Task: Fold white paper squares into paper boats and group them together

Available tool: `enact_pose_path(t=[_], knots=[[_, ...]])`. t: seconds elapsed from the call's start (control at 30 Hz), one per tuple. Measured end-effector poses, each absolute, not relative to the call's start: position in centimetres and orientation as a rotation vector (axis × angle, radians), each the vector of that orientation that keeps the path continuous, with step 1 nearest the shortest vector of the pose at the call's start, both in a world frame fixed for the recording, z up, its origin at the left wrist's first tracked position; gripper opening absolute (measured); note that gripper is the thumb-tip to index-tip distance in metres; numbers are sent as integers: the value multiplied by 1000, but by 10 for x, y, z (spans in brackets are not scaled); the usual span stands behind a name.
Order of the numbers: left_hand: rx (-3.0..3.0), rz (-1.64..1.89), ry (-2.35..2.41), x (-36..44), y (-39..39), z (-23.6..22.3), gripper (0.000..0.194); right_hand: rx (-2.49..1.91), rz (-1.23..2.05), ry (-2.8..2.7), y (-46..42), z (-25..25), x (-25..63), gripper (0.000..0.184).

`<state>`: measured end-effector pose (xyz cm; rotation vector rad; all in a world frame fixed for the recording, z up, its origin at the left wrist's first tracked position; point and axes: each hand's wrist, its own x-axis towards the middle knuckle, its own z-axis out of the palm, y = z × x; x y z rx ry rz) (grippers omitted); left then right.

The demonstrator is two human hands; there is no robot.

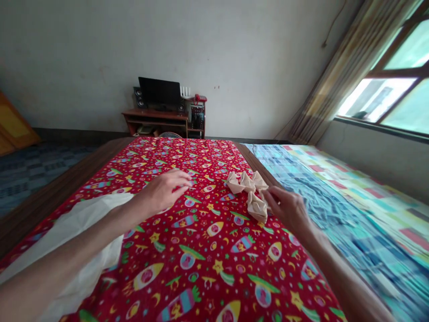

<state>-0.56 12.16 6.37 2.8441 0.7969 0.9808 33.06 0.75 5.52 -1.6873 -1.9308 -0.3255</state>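
Observation:
My left hand (pixel 169 190) hovers over the red cloth with its thumb apart from its fingers, holding nothing. Beneath my left forearm lies a stack of thin cream paper sheets (pixel 110 208). On the right side of the cloth, several cream folded paper boats (pixel 247 182) stand in a row close together, and another folded paper boat (pixel 257 208) sits nearer to me. My right hand (pixel 284 203) is beside this group, its thumb and fingers closed on a folded paper boat (pixel 263 193) that my fingers and the nearest boat partly hide.
A red cloth (pixel 208 264) printed with rockets covers the dark wooden table (pixel 100 156). Right of it is a bed with a blue checked sheet (pixel 315 201). A desk (pixel 156 115) with a monitor (pixel 160 91) stands against the far wall; a curtain (pixel 321 98) hangs by the window.

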Motion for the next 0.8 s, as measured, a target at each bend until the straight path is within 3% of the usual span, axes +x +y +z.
enact_pose_path(t=[0.17, 0.3, 0.47, 0.8], knots=[[2735, 1076, 1071, -103, 67, 28, 19, -1390, -386, -2221, -19, 32, 270, 38], [2663, 1077, 1183, -121, 48, 19, 20, -1594, -350, -2213, 9, 38, 267, 30], [2567, 926, 995, -62, 63, 26, 24, -2021, -280, -2069, 62, 55, 307, 26], [2518, 756, 818, 60, 100, -21, 24, -2025, -234, -2317, 93, 39, 329, 23]])
